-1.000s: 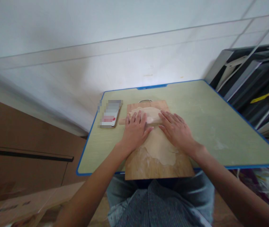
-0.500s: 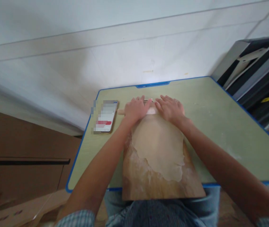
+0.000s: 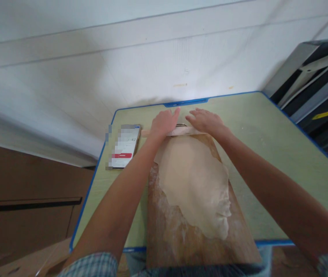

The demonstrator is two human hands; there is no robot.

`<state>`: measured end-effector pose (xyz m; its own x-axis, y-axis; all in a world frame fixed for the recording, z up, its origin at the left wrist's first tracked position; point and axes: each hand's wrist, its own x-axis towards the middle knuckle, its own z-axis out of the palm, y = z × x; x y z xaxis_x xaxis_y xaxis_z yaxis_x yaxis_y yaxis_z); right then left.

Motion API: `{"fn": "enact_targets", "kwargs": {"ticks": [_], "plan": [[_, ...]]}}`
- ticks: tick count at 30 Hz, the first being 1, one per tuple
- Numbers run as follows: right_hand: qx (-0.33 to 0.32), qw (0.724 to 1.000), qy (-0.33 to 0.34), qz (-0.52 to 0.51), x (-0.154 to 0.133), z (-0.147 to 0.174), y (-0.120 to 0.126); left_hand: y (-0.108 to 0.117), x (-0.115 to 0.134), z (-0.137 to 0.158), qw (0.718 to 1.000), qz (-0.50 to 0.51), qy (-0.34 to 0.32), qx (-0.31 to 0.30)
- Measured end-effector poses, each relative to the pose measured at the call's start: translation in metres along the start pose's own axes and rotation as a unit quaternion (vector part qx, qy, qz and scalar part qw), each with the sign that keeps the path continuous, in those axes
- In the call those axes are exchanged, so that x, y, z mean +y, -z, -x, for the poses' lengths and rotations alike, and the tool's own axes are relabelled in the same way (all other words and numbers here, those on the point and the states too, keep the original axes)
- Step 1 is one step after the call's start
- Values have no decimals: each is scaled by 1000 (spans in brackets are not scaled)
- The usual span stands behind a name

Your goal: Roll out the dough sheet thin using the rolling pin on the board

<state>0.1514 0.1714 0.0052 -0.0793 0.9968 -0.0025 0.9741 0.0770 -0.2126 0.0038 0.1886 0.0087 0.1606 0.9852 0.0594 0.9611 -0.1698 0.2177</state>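
A pale rolling pin (image 3: 181, 131) lies crosswise at the far end of a floured wooden cutting board (image 3: 169, 250). My left hand (image 3: 164, 122) rests over its left part, palm down, thumb raised and apart. Over the right part is my right hand (image 3: 206, 121), its fingers stretched forward and to the left. Both palms press on the pin without wrapping round it; the undersides of the hands are hidden. A large thin sheet of dough (image 3: 194, 177) covers much of the board, with a ragged, crumpled edge at the near right.
A phone (image 3: 126, 148), partly blurred out, lies left of the board on the green table (image 3: 256, 154) with blue edging. A white wall (image 3: 152, 69) stands behind. Dark folded items (image 3: 322, 77) lean at the right; a brown carton (image 3: 22, 204) is at the left.
The pin and both hands have rolled toward the board's far end, and the hands have tipped forward over it. More dough shows. The board and table appear shifted nearer in view.
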Motion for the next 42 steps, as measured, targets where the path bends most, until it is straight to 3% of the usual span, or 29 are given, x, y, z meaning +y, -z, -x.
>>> {"fn": "enact_targets", "kwargs": {"ticks": [6,10,16,21,25,28,34,39,42], "plan": [[52,998,10,23,-2,16,-8,5,7,21,999,-37,2,8],[83,995,24,47,-6,44,-10,6,14,50,997,-63,7,50],[104,990,68,59,-9,98,-8,-1,14,103,988,-83,-60,113],[152,978,131,57,-4,147,-9,9,11,151,985,-91,-118,89],[141,973,173,50,4,169,-3,21,3,173,981,-85,-165,60],[119,977,167,57,11,171,1,24,-9,168,978,-85,-186,28],[112,980,151,60,19,163,-4,20,-33,127,968,-124,-219,-14],[120,987,103,21,20,151,-9,15,-33,103,991,-89,-104,11],[113,989,91,19,20,143,-9,12,-28,100,993,-91,-69,16]]}}
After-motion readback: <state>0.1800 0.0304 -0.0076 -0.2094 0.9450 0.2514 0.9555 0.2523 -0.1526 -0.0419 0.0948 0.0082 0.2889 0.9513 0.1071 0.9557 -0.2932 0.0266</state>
